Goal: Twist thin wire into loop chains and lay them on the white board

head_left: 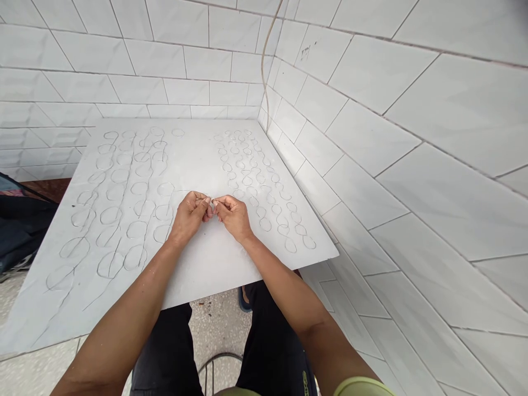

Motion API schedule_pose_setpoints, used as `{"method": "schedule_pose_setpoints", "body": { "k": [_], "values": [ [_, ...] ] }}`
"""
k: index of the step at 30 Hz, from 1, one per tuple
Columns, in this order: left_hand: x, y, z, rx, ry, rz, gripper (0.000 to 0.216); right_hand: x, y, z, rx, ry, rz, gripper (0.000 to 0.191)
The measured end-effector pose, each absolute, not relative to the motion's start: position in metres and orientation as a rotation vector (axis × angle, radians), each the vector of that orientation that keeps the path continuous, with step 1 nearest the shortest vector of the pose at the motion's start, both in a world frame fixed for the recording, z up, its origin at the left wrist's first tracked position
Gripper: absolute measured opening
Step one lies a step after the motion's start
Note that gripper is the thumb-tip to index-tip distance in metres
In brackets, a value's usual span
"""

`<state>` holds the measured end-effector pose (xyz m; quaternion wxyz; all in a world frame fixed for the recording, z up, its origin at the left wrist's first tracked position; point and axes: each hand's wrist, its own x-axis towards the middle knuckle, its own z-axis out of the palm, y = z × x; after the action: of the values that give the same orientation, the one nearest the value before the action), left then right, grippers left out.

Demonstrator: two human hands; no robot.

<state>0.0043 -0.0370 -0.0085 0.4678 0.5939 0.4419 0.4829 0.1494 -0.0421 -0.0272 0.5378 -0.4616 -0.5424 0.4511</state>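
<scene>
My left hand [192,213] and my right hand [233,215] meet above the front middle of a white board [198,275]. Thumb and fingers of each are pinched on a thin wire [212,199], whose short ends barely show between the fingertips. On the board's left half lie several rows of single wire loops [111,215] with long loose tails. To the right are rows of smaller twin wire loops [282,226], many shaped like a figure eight. How the held wire is bent is mostly hidden by my fingers.
White tiled walls [363,154] enclose the board at the back and right. A thin cable [264,66] hangs down the corner. Dark fabric [20,228] lies beyond the left edge. My legs [270,341] are below the board's front edge, over a speckled floor [218,330].
</scene>
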Motion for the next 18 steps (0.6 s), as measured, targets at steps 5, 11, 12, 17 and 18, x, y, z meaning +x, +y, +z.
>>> {"method": "schedule_pose_setpoints", "body": {
  "k": [5, 11, 12, 17, 18],
  "values": [
    [0.0071, -0.0350, -0.0075, 1.369, 1.033, 1.167, 0.025, 0.1498, -0.0426, -0.0255, -1.091, -1.280, 1.109, 0.026],
    [0.0064, -0.0335, -0.0087, 1.368, 1.021, 1.169, 0.026, 0.1500, -0.0430, -0.0225, -1.088, -1.240, 1.171, 0.028],
    [0.0057, -0.0337, -0.0085, 1.385, 1.038, 1.168, 0.027, 0.1503, -0.0429, -0.0224, -1.097, -1.236, 1.181, 0.027],
    [0.0040, -0.0373, -0.0052, 1.485, 1.116, 1.122, 0.030, 0.1500, -0.0446, -0.0292, -1.142, -1.330, 1.061, 0.024],
    [0.0044, -0.0383, -0.0048, 1.496, 1.116, 1.114, 0.030, 0.1494, -0.0453, -0.0316, -1.149, -1.381, 1.002, 0.024]
  ]
}}
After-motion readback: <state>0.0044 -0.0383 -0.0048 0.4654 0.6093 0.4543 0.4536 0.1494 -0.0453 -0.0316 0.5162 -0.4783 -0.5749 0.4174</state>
